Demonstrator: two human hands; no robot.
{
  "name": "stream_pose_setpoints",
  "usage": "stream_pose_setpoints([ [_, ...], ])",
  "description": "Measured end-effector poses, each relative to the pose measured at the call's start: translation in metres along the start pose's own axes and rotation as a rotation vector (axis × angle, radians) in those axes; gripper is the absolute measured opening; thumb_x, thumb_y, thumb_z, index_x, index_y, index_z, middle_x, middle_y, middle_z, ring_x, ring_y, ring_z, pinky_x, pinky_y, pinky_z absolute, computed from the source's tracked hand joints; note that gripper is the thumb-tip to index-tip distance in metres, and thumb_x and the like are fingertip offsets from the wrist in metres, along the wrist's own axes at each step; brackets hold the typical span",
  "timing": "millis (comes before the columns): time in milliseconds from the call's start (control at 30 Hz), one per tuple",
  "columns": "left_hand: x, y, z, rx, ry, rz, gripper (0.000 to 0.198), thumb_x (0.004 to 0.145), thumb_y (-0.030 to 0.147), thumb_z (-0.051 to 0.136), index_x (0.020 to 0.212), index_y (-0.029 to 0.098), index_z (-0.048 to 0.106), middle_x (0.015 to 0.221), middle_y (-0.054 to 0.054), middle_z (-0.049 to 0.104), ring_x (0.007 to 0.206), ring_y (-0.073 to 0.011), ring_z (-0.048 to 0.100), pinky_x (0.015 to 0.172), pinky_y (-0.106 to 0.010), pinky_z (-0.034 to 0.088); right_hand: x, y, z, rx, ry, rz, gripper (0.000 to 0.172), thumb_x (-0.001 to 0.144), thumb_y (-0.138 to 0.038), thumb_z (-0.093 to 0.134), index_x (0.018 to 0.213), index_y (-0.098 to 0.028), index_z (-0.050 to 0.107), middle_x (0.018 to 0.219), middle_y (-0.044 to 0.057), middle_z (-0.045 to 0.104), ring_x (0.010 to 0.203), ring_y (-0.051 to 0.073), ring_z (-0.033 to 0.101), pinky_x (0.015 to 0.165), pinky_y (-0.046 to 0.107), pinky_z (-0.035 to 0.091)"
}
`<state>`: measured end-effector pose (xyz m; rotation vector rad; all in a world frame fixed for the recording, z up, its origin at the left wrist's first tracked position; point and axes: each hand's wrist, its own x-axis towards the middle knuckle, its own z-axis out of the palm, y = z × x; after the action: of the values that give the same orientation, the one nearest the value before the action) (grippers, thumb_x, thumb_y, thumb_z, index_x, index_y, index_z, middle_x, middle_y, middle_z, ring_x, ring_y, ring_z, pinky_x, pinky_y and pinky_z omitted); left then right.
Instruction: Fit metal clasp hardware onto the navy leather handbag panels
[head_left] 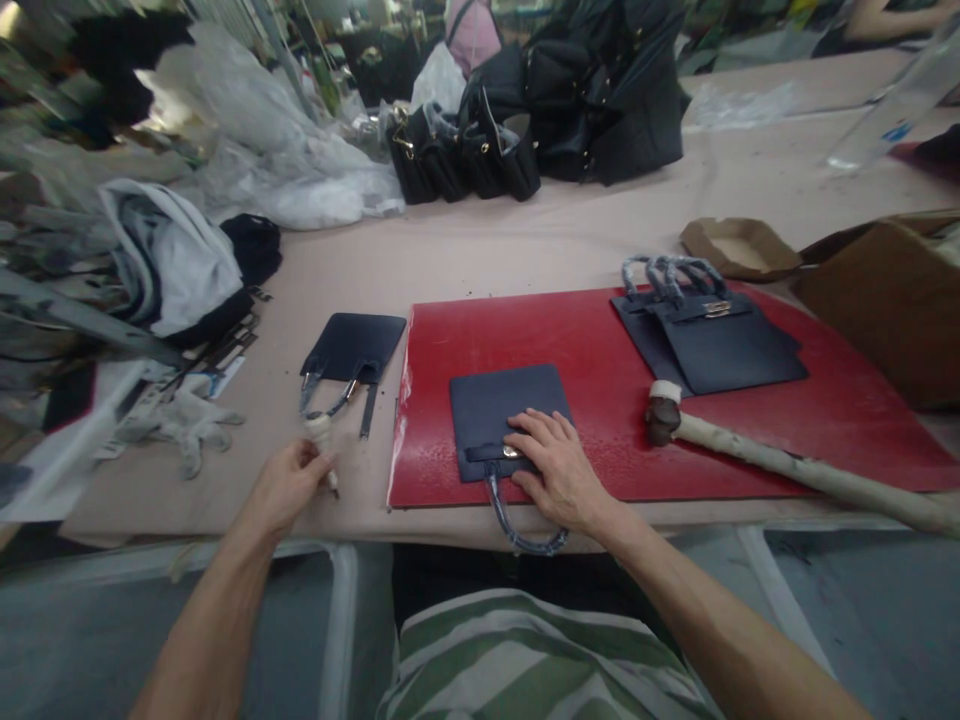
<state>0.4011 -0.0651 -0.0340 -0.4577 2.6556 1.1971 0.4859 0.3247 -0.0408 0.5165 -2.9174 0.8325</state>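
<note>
- Left hand (pixel 289 485): pinching tool (pixel 319 430), tip toward body.
- Right hand (pixel 555 465): unclenched, resting on panel (pixel 480 405); panel lies right of tool, on mat (pixel 480 335), handle (pixel 517 541) toward body.
- Beyond tool: second panel (pixel 354 345).

Cluttered workroom with a pale, pinkish-beige counter (pixel 341 265) in soft, dim light.
Along the counter's far left side, clear plastic sheeting (pixel 255 115) lies heaped, a slanting grey post (pixel 280 55) behind it and a bright glare (pixel 7 22) beyond. Past the counter's far edge, the room blurs into dark and greenish shapes. Below its near edge, grey containers (pixel 343 620) with pale rims show left and right.
</note>
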Motion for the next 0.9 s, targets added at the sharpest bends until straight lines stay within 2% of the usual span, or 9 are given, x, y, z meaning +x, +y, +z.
stream_pose_setpoints([
  [100,-0.027,0.022,0.022,-0.604,-0.040,-0.011,0.062,0.056,0.056,0.088,0.092,0.013,0.064,0.082,-0.006,0.074,0.073,-0.0192,0.070,0.069,-0.032,0.061,-0.001,0.001,0.000,0.023,0.009,-0.004,0.038,0.087,-0.019,0.064,0.125,-0.021,0.062,0.146,0.009,0.052,0.141,0.032,0.038,0.120,0.059,0.021],
  [200,-0.048,0.048,0.055,-0.890,-0.092,0.000,0.063,0.054,0.049,0.095,0.093,0.012,0.063,0.085,-0.004,0.075,0.078,-0.0194,0.074,0.075,-0.029,0.063,-0.002,0.002,-0.001,0.042,0.001,-0.007,0.038,0.086,-0.018,0.066,0.125,-0.021,0.062,0.145,0.009,0.053,0.141,0.033,0.038,0.120,0.061,0.021],
  [367,-0.059,0.079,0.105,-1.102,-0.175,0.044,0.057,0.055,0.039,0.097,0.095,0.013,0.065,0.090,-0.003,0.074,0.086,-0.0194,0.075,0.073,-0.027,0.064,-0.003,-0.001,-0.006,0.075,0.016,-0.033,0.044,0.085,-0.015,0.066,0.128,-0.020,0.061,0.147,0.011,0.052,0.140,0.035,0.040,0.117,0.065,0.024],
  [500,-0.055,0.077,0.129,-1.057,-0.269,0.125,0.050,0.067,0.041,0.091,0.101,0.013,0.067,0.098,-0.005,0.074,0.089,-0.0188,0.075,0.078,-0.028,0.064,-0.024,-0.016,-0.010,0.120,0.340,0.047,0.032,0.091,-0.020,0.062,0.123,-0.016,0.061,0.132,0.014,0.061,0.123,0.031,0.054,0.105,0.054,0.043],
  [567,-0.053,0.070,0.136,-0.990,-0.294,0.193,0.046,0.075,0.042,0.085,0.106,0.014,0.067,0.105,-0.007,0.074,0.096,-0.0199,0.075,0.083,-0.028,0.063,-0.044,-0.028,-0.009,0.186,0.512,0.154,0.016,0.095,-0.023,0.060,0.109,-0.018,0.065,0.115,0.010,0.067,0.108,0.025,0.061,0.096,0.043,0.049],
  [633,-0.051,0.061,0.141,-0.937,-0.309,0.241,0.041,0.082,0.042,0.079,0.110,0.015,0.066,0.111,-0.009,0.074,0.101,-0.0211,0.074,0.086,-0.028,0.062,-0.067,-0.042,-0.005,0.336,0.597,0.355,0.013,0.096,-0.031,0.062,0.099,-0.020,0.068,0.100,0.007,0.069,0.094,0.022,0.064,0.085,0.036,0.053],
  [767,-0.050,0.052,0.142,-0.923,-0.335,0.233,0.037,0.087,0.042,0.074,0.110,0.015,0.066,0.112,-0.009,0.074,0.104,-0.0216,0.074,0.089,-0.029,0.060,-0.097,-0.059,0.009,0.990,0.654,0.939,0.040,0.082,-0.056,0.074,0.092,-0.018,0.071,0.092,0.008,0.072,0.079,0.021,0.068,0.074,0.033,0.058],
  [833,-0.052,0.052,0.141,-0.930,-0.340,0.212,0.038,0.086,0.043,0.075,0.109,0.015,0.066,0.109,-0.009,0.074,0.102,-0.0211,0.074,0.088,-0.029,0.059,-0.100,-0.058,0.012,1.333,0.754,1.099,0.040,0.071,-0.051,0.083,0.088,-0.019,0.070,0.093,0.007,0.073,0.078,0.020,0.069,0.070,0.031,0.060],
  [900,-0.056,0.055,0.140,-0.931,-0.343,0.190,0.041,0.084,0.044,0.077,0.109,0.015,0.064,0.106,-0.008,0.074,0.099,-0.0211,0.074,0.087,-0.030,0.060,-0.098,-0.053,0.011,1.576,0.816,1.227,0.025,0.068,-0.033,0.083,0.081,-0.018,0.067,0.085,0.004,0.071,0.072,0.017,0.067,0.059,0.025,0.057],
])
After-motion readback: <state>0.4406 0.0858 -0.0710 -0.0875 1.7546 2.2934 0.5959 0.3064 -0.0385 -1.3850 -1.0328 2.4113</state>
